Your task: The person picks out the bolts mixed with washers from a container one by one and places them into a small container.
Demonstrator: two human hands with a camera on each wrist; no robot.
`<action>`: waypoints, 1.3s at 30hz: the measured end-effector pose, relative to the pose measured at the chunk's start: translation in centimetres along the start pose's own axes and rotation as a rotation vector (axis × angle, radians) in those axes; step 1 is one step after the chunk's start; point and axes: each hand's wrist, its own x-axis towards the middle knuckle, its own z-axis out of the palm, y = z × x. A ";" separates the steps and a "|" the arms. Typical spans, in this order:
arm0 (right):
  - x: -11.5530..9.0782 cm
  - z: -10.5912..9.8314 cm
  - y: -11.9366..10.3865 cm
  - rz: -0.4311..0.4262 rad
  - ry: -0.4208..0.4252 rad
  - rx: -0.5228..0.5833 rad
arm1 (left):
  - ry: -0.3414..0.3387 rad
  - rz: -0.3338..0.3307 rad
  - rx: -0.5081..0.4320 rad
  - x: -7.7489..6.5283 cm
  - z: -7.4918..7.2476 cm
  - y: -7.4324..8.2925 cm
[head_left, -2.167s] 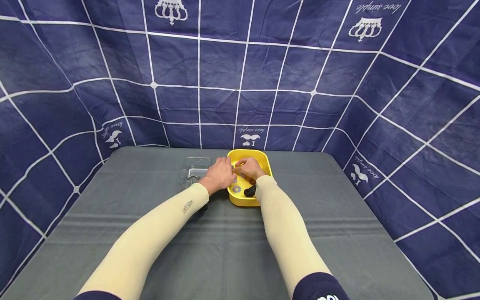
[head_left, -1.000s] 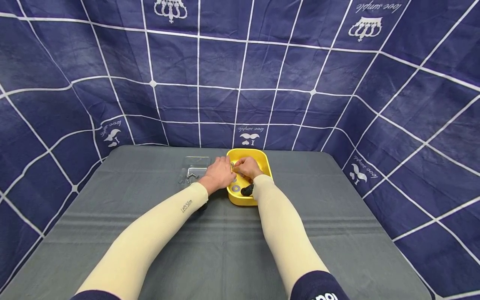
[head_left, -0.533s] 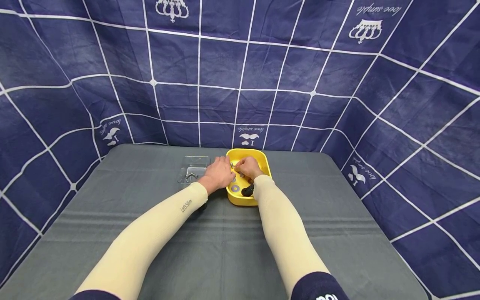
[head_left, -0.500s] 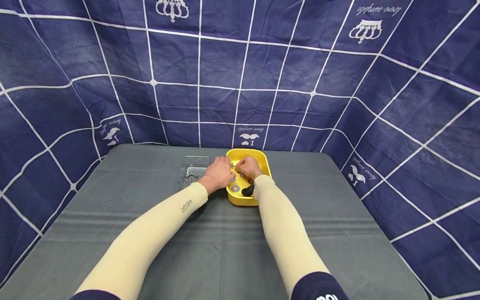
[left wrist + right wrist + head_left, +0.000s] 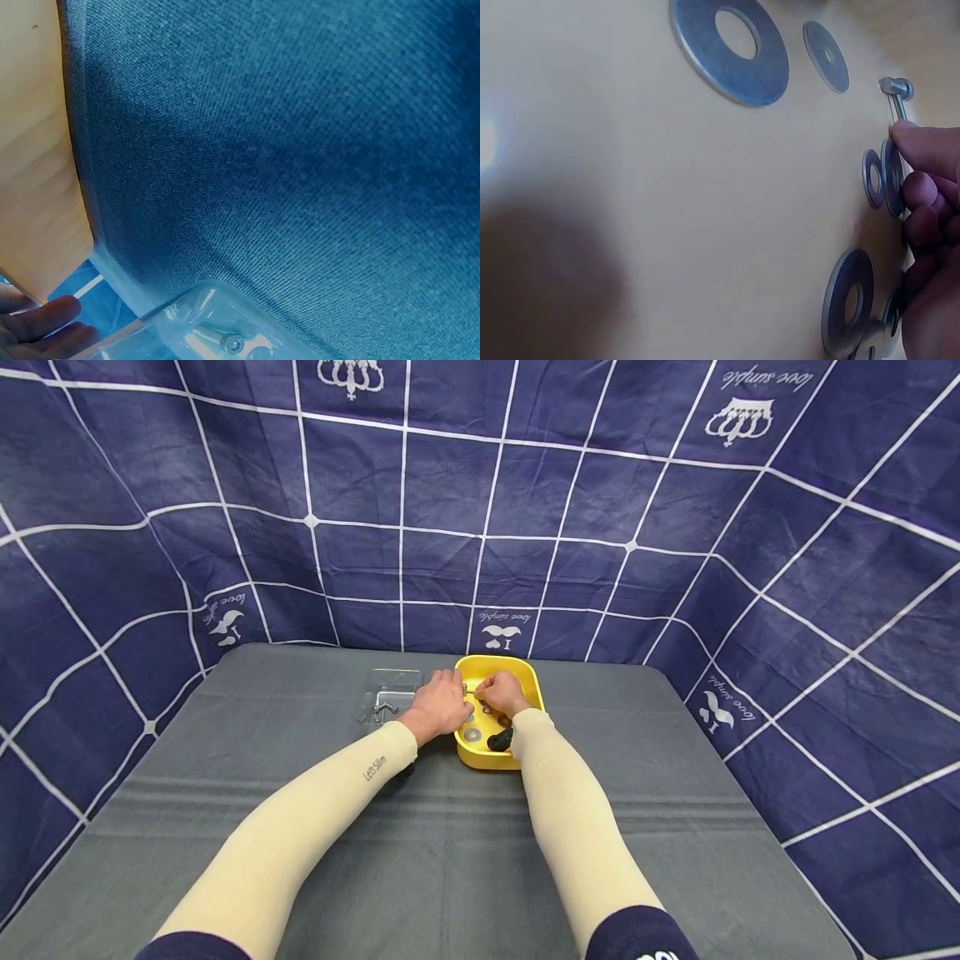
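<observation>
My left hand [image 5: 438,703] grips the left wall of a yellow bin [image 5: 501,762], with the thumb over its rim. Inside the bin, my right hand [image 5: 501,692] pinches the thin shank of a small metal bolt [image 5: 899,105], seen most clearly in the right wrist view. The bolt's head end points away from the fingertips, near the bin's wall. Flat metal washers of different sizes lie on the bin floor: a large washer [image 5: 769,64], a smaller washer [image 5: 829,56], and several close to the right hand's curled fingers.
Left of the bin stands a clear plastic tray [image 5: 395,672] with several metal bolts [image 5: 386,708] in it. One bolt [image 5: 231,343] shows end-on in the left wrist view. A grey cloth [image 5: 450,860] covers the table; a blue curtain [image 5: 442,485] hangs behind it.
The right hand has drawn slightly right, away from the left hand, and more of the thin metal shank shows at its fingertips. The left hand keeps its hold on the bin.
</observation>
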 end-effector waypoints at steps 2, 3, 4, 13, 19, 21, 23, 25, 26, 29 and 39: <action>0.1 -0.2 0.0 -0.004 -0.012 -0.007 | 0.000 0.002 0.010 0.1 0.0 0.0; 0.1 -0.3 0.0 -0.006 -0.018 -0.010 | 0.000 0.003 0.011 0.1 0.0 0.0; 0.1 -0.4 0.0 -0.008 -0.024 -0.016 | -0.001 0.005 0.013 0.2 0.0 0.0; -0.7 -1.1 -0.1 -0.074 -0.039 -0.065 | -0.008 0.017 0.043 0.1 -0.2 -0.3; -1.0 -1.0 -0.1 -0.117 -0.050 -0.147 | -0.015 0.028 0.062 -0.2 -0.3 -0.5; -0.9 -1.2 -0.2 -0.126 -0.055 -0.146 | 0.004 0.021 0.059 -0.1 -0.4 -0.5; -0.8 -1.5 -0.3 -0.115 -0.063 -0.125 | 0.020 0.022 0.056 0.0 -0.4 -0.5; -0.6 -1.8 -0.3 -0.102 -0.069 -0.113 | 0.021 0.026 0.054 0.1 -0.5 -0.4; -0.5 -1.9 -0.3 -0.094 -0.072 -0.106 | 0.016 0.029 0.057 0.1 -0.5 -0.4; -0.7 -2.3 -0.2 -0.099 -0.081 -0.103 | -0.008 0.028 0.069 0.2 -0.3 -0.3; -1.4 -3.0 -0.8 -0.239 -0.029 -0.175 | -0.020 0.046 0.095 0.2 -0.5 -0.4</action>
